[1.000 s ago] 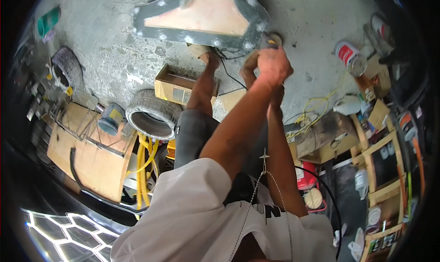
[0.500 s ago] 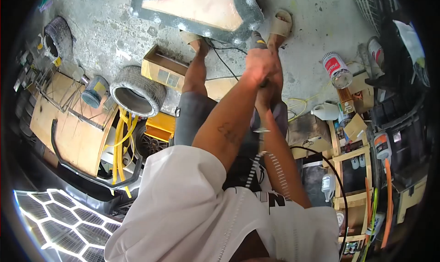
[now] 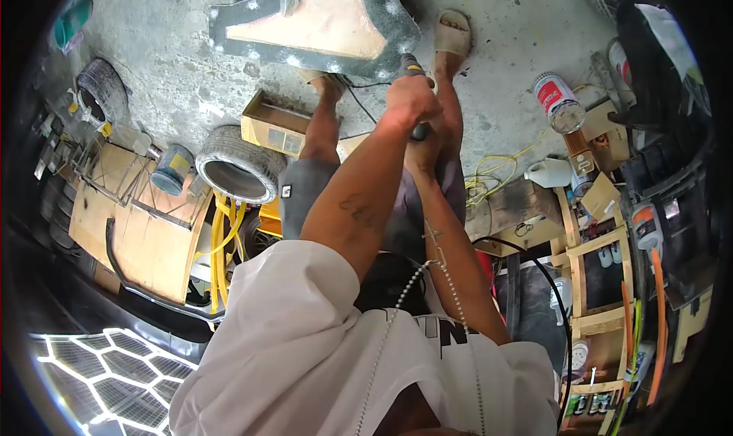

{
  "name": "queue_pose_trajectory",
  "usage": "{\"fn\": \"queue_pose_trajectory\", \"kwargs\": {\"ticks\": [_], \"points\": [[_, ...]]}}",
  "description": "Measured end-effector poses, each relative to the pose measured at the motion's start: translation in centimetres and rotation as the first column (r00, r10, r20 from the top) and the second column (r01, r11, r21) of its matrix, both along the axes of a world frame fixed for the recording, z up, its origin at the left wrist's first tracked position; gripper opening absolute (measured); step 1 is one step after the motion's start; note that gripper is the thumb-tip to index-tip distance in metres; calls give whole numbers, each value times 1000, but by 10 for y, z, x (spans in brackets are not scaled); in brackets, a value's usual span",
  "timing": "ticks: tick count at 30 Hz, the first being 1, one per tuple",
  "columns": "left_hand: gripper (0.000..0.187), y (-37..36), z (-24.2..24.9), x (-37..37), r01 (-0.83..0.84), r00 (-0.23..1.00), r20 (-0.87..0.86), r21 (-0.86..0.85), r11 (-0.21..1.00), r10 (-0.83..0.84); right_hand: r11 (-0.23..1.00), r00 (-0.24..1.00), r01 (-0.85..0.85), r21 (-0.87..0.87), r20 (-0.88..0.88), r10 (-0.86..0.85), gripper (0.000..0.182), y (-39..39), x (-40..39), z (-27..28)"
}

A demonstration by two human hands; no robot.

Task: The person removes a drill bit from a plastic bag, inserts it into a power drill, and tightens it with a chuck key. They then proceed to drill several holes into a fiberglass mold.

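In the head view, the only one, the left hand (image 3: 412, 98) is a little above the centre of the frame. Its fingers are closed around a power tool (image 3: 412, 65) with a dark body and a small yellow mark; which kind of tool, I cannot say with certainty. The right hand (image 3: 422, 155) is just below it in the frame, near the dark rear end of the tool. Its fingers are mostly hidden, so I cannot tell if they grasp or are released.

The panel (image 3: 313, 24), with a beige middle and a dark grey border bearing pale spots, is at the upper middle of the frame, above the concrete floor (image 3: 504, 24). The front of the tool meets its lower right corner in the picture; whether they really touch is not clear.

In my judgement, the step in hand is working along this border with the tool. The next move would call for a firm grasp, a steady angle and only light pressure at the corner. Care seems also needed for the sandalled foot (image 3: 452, 33) to the right of this corner, and for the black cord (image 3: 359, 101) lying between the legs.
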State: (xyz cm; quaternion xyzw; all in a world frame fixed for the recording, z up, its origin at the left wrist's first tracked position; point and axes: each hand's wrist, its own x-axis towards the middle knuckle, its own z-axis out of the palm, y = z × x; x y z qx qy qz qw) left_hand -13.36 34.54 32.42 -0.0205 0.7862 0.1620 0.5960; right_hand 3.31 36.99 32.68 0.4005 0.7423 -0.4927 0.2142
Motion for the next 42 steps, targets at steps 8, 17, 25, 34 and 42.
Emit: {"fn": "queue_pose_trajectory", "kwargs": {"ticks": [8,17,25,34,42], "points": [[50,-7,18,-16,-59,996,68,-49,997,62,999,999,-33,29,43,32,26,-10,2,0],[53,-19,17,-18,-82,994,75,-22,996,83,994,979,-111,6,172,108,35,-7,-10,6],[52,-24,15,-15,-117,991,69,-2,993,117,997,991,-73,-8,109,74,35,-8,-6,0],[54,-19,14,-22,-121,991,53,5,993,121,997,997,-79,27,6,78,33,-8,-1,-14],[52,-23,11,-17,-150,988,24,29,988,149,999,998,35,-1,-53,-35,33,-16,25,-38]]}}
